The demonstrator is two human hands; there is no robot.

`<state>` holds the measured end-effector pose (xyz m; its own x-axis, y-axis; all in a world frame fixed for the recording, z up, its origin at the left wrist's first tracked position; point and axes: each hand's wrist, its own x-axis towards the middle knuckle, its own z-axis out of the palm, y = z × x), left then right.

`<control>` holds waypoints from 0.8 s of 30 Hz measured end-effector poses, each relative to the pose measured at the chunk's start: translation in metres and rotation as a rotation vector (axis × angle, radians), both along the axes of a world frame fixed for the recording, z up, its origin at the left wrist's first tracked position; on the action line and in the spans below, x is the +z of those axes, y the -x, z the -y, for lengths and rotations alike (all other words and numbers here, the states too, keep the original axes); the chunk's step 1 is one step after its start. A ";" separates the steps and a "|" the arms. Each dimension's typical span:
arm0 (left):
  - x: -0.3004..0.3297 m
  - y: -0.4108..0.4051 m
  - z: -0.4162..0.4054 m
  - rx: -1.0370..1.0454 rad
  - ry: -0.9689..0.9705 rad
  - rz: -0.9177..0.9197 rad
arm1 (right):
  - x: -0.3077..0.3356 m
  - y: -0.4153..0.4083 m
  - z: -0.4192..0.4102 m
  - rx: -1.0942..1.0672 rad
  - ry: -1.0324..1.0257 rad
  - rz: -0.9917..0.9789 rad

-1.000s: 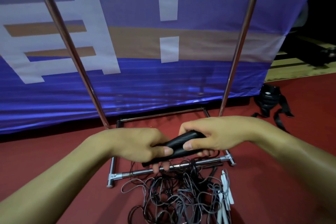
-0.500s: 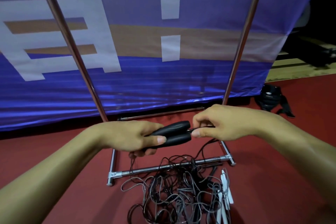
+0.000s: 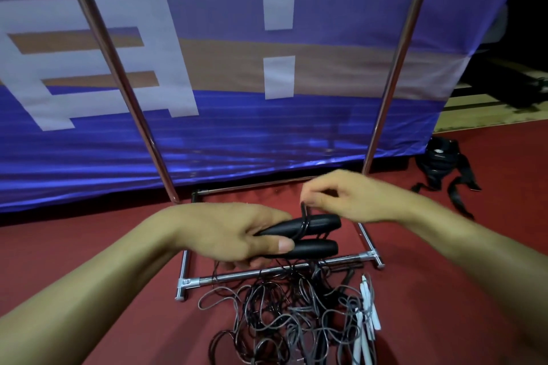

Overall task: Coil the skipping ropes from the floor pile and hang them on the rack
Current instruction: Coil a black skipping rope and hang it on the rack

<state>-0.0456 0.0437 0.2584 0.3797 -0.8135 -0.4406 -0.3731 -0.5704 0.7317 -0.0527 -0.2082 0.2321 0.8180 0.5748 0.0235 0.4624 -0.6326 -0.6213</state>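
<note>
Two smooth black plastic skipping-rope handles (image 3: 308, 234) lie side by side, pointing toward three o'clock, at the centre of the view. The left hand (image 3: 234, 234) wraps its fingers and thumb around their near ends, holding both together. A thin black cord (image 3: 304, 218) loops over the upper handle. The right hand (image 3: 347, 198), at one o'clock from the handles, pinches that cord between thumb and forefinger just above the upper handle, its other fingers loosely curled.

Directly below, at six o'clock, a tangled pile of thin grey and black ropes (image 3: 284, 317) lies on the dark red floor (image 3: 444, 305). Slim white handles (image 3: 367, 314) rest along the pile's right edge, at about five o'clock from the hands.

The chrome metal rack (image 3: 267, 272) stands around this spot: its low base bar runs across just beyond the pile, and two shiny upright poles rise at eleven and one o'clock.

Behind the rack hangs a large blue fabric banner with white and tan blocks (image 3: 267, 133). A black strappy bag or harness (image 3: 441, 163) lies on the floor at two o'clock.
</note>
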 end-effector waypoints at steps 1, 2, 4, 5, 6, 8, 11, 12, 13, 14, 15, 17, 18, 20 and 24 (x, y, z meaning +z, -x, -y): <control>0.002 0.000 0.000 0.017 0.050 -0.013 | -0.010 0.000 -0.004 -0.030 -0.037 -0.070; 0.003 -0.001 -0.002 0.044 0.097 -0.025 | -0.017 0.001 -0.007 -0.074 -0.046 -0.129; 0.006 -0.005 -0.007 0.100 0.179 -0.037 | -0.032 0.002 -0.011 -0.183 -0.078 -0.190; 0.006 -0.007 -0.011 0.132 0.217 -0.036 | -0.035 0.003 -0.012 -0.213 -0.102 -0.173; 0.006 -0.010 -0.014 0.174 0.254 -0.027 | -0.033 0.005 -0.014 -0.220 -0.117 -0.128; 0.003 -0.016 -0.019 0.271 0.307 0.019 | -0.028 0.010 -0.018 -0.195 -0.123 -0.052; -0.003 -0.021 -0.021 0.351 0.312 0.118 | -0.027 0.015 -0.022 -0.137 -0.077 0.015; -0.005 -0.022 -0.021 0.368 0.317 0.146 | -0.027 0.016 -0.024 -0.134 -0.062 0.018; -0.006 -0.023 -0.021 0.385 0.318 0.182 | -0.027 0.016 -0.025 -0.156 -0.060 0.000; -0.007 -0.025 -0.021 0.393 0.302 0.235 | -0.026 0.017 -0.026 -0.182 -0.067 -0.028; -0.009 -0.025 -0.021 0.389 0.266 0.298 | -0.026 0.017 -0.026 -0.215 -0.052 -0.035; -0.012 -0.027 -0.021 0.368 0.166 0.400 | -0.024 0.020 -0.026 -0.243 0.035 0.021; -0.014 -0.028 -0.022 0.359 0.125 0.415 | -0.024 0.022 -0.026 -0.247 0.103 0.064; -0.017 -0.028 -0.021 0.327 0.074 0.385 | -0.019 0.029 -0.028 -0.251 0.283 0.162; -0.018 -0.026 -0.021 0.266 0.055 0.272 | -0.004 0.029 -0.025 -0.254 0.467 0.330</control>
<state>-0.0198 0.0646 0.2404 0.6777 -0.6904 -0.2531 -0.4022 -0.6363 0.6583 -0.0821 -0.1830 0.2276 0.9231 0.3735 0.0914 0.3818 -0.9185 -0.1028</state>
